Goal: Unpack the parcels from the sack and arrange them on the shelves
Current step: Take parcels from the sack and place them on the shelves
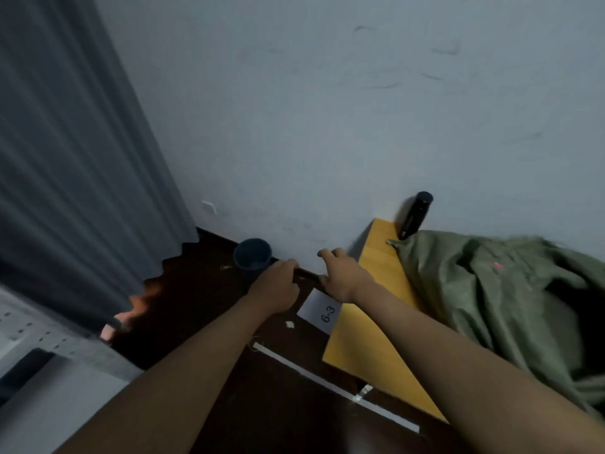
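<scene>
Head view: I see both of the person's arms reaching toward the base of a pale wall, holding a thin dark object between them. The left hand has its fingers curled over one end; the right hand grips the other end, index finger partly raised. I cannot tell what the dark object is.

A green sack lies crumpled on a yellow surface at right, its mouth gaping dark; no contents can be made out. A black bottle stands tilted at the wall, just beside the sack's corner. A dark blue cup sits on the dark floor near the left hand; its inside is too dim to read.

A white label at the yellow surface's edge reads "6-3". A grey curtain hangs at left.
</scene>
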